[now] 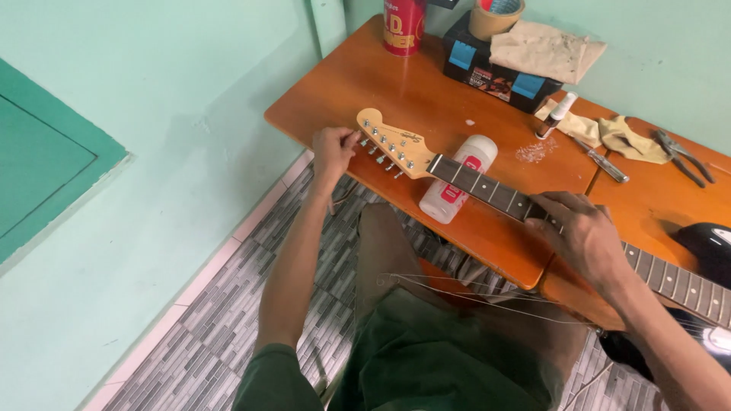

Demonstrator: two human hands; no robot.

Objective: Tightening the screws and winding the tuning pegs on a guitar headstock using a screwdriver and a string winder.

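Observation:
An electric guitar lies across the orange table, its pale wooden headstock pointing left and its dark fretboard neck running right to the black body. My left hand pinches a tuning peg at the headstock's near edge. My right hand rests over the neck, fingers pressing on the fretboard. A white plastic bottle lies under the neck and props it up. Loose thin guitar strings curl over my lap.
A red can, a black box with a tape roll and a cloth, a small spray bottle, a screwdriver-like tool, a rag and pliers sit at the back. Tiled floor lies below.

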